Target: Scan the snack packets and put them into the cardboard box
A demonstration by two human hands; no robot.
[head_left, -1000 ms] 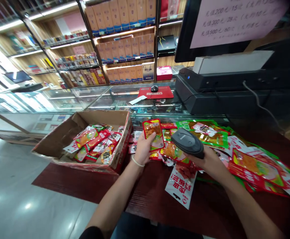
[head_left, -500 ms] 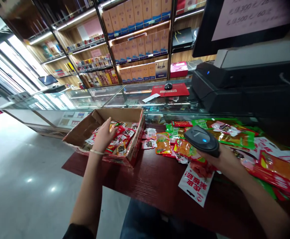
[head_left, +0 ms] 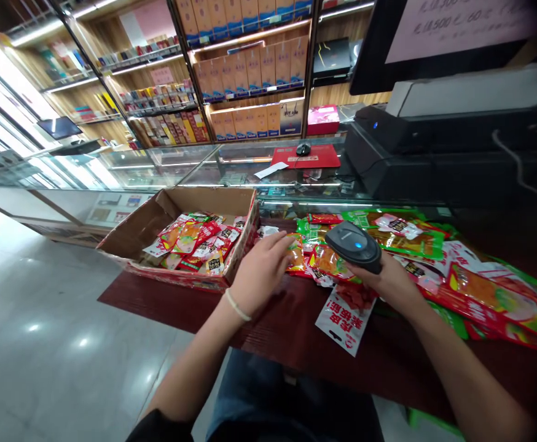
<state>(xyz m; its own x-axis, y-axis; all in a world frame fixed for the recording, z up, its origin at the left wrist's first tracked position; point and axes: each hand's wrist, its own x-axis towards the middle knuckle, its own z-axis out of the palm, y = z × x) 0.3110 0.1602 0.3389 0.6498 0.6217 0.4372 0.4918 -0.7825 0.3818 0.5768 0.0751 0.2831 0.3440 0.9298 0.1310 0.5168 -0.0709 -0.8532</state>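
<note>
My right hand point(head_left: 391, 283) grips a dark grey barcode scanner point(head_left: 354, 245) with a blue light, held over a heap of red, orange and green snack packets point(head_left: 416, 245) on the dark red table point(head_left: 296, 331). My left hand point(head_left: 262, 273) hovers palm down with fingers spread, its fingertips reaching an orange packet point(head_left: 296, 258) at the left edge of the heap. It holds nothing. To its left stands an open cardboard box point(head_left: 158, 212) with several small snack packets point(head_left: 195, 239) inside. A white and red packet point(head_left: 344, 319) lies near the table's front edge.
A black cash register point(head_left: 434, 159) with a white printer and a screen stands behind the heap. A glass counter point(head_left: 158, 172) with a red mouse mat point(head_left: 305, 156) and a mouse runs behind the box. Shelves of boxed goods point(head_left: 250, 67) line the back wall. Shiny floor lies at left.
My left hand put the red packet into the box, then left the box and came back right to the heap's edge, empty. The scanner stays in my right hand.
</note>
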